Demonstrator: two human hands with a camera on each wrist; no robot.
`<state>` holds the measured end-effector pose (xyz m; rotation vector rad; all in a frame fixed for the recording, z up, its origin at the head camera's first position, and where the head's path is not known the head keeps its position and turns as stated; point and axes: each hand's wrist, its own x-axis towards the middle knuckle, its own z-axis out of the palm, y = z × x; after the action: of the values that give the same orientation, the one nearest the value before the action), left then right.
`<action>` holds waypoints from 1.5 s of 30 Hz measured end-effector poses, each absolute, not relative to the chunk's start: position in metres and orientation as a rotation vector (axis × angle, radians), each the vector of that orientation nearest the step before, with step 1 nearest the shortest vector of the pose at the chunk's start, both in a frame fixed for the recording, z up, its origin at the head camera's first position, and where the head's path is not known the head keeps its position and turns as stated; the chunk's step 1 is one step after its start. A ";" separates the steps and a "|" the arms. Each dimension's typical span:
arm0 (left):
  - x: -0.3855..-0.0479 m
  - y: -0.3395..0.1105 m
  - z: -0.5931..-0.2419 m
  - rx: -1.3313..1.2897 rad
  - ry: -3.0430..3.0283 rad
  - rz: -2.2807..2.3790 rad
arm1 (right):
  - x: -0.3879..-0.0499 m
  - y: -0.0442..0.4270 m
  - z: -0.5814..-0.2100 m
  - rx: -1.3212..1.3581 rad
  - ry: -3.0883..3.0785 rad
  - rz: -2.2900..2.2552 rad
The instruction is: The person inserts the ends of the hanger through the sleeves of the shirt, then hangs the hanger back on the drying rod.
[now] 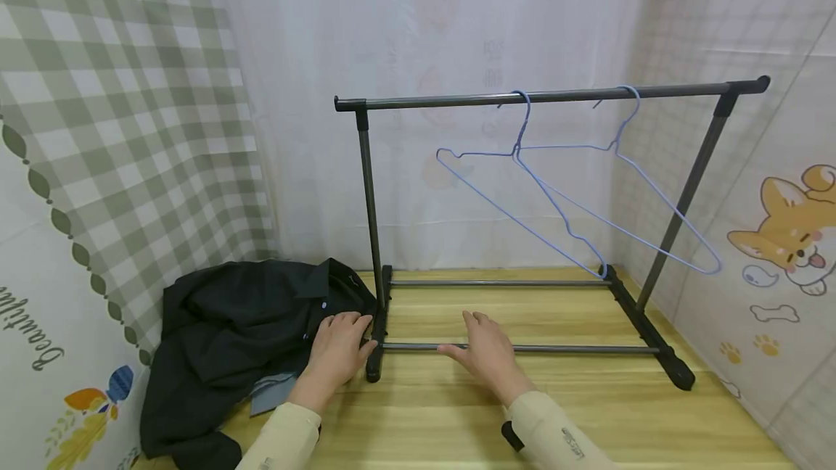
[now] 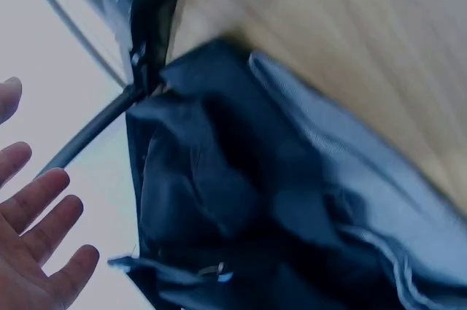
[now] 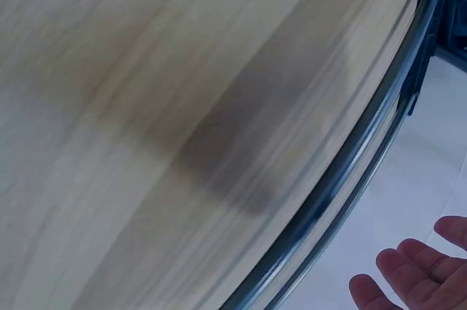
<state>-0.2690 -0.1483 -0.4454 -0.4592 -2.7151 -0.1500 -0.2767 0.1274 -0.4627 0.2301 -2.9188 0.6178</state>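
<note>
My left hand (image 1: pixel 337 352) hovers with spread fingers by the right edge of a crumpled black shirt (image 1: pixel 244 332), beside the rack's left foot. In the left wrist view its fingers appear apart from the shirt (image 2: pixel 197 171), holding nothing. My right hand (image 1: pixel 482 350) holds nothing either, its fingers extended above the front lower bar of the black clothes rack (image 1: pixel 588 349). In the right wrist view, the right hand (image 3: pixel 423 277) shows loosely bent fingers near the bars. Two blue wire hangers, one nearer the middle (image 1: pixel 522 220) and one farther right (image 1: pixel 666 201), hang from the top rail.
Grey-blue cloth (image 1: pixel 273 392) pokes out from beneath the black shirt. The rack stands on a wood-grain surface (image 1: pixel 418 419). A green checked curtain (image 1: pixel 130 93) borders the left, a white sheet (image 1: pixel 418 20) the back, and a dog-print sheet (image 1: pixel 777 310) the right.
</note>
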 end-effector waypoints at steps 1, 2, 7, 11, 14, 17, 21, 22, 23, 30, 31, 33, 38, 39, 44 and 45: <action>-0.270 -0.151 -0.443 -0.456 -2.706 -0.146 | -0.277 0.125 -0.462 0.238 -2.918 0.628; -0.270 -0.153 -0.440 -0.452 -2.702 -0.147 | -0.277 0.122 -0.461 0.244 -2.920 0.642; -0.275 -0.169 -0.430 -0.426 -2.642 -0.142 | -0.278 0.107 -0.460 0.250 -2.926 0.721; -0.281 -0.184 -0.419 -0.398 -2.601 -0.117 | -0.280 0.093 -0.459 0.268 -2.925 0.787; -0.285 -0.197 -0.408 -0.377 -2.597 -0.114 | -0.281 0.082 -0.458 0.290 -2.919 0.818; -0.290 -0.213 -0.398 -0.350 -2.607 -0.123 | -0.282 0.068 -0.457 0.326 -2.913 0.847; -0.295 -0.235 -0.386 -0.285 -2.656 -0.120 | -0.284 0.048 -0.459 0.383 -2.923 0.871; -0.296 -0.239 -0.384 -0.264 -2.674 -0.118 | -0.285 0.044 -0.460 0.394 -2.927 0.874; -0.297 -0.244 -0.382 -0.250 -2.690 -0.116 | -0.285 0.039 -0.460 0.402 -2.933 0.879; -0.308 -0.273 -0.376 -0.186 -2.801 -0.103 | -0.292 0.016 -0.461 0.478 -2.924 0.846; -0.309 -0.275 -0.375 -0.183 -2.816 -0.095 | -0.294 0.014 -0.461 0.490 -2.917 0.822; -0.312 -0.280 -0.375 -0.174 -2.849 -0.078 | -0.296 0.008 -0.459 0.507 -2.906 0.794; -0.320 -0.287 -0.374 -0.177 -2.889 -0.030 | -0.301 -0.008 -0.460 0.515 -2.928 0.705; -0.322 -0.288 -0.373 -0.181 -2.895 -0.026 | -0.301 -0.012 -0.460 0.515 -2.940 0.680; -0.333 -0.292 -0.371 -0.187 -2.927 -0.004 | -0.303 -0.026 -0.463 0.532 -2.976 0.597; -0.335 -0.292 -0.371 -0.184 -2.935 -0.008 | -0.303 -0.028 -0.463 0.542 -2.974 0.576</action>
<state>-0.3352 -0.2922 -0.3714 -0.1840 -2.9355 -0.0078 -0.3034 -0.0285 -0.4629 0.5422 -2.9743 0.5759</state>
